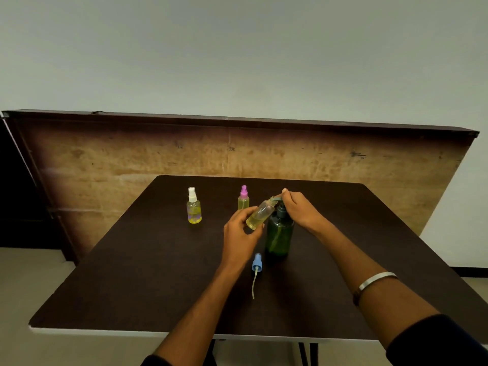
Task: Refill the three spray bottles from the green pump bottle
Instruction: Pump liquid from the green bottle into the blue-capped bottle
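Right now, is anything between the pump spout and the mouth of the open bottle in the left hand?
Nothing visible. The left hand holds the uncapped spray bottle tilted, its mouth right at the green pump bottle spout, which the right hand presses. The blue spray cap lies on the table, nearer the camera.

Two bare forearms emerge from dark sleeves [433, 339] at the frame's bottom; a silver bangle [375, 281] circles the right wrist.

Bare table [132, 286] left and front; obstacles: white-capped bottle [194, 207], pink-capped bottle [243, 198], blue sprayer cap [256, 263].
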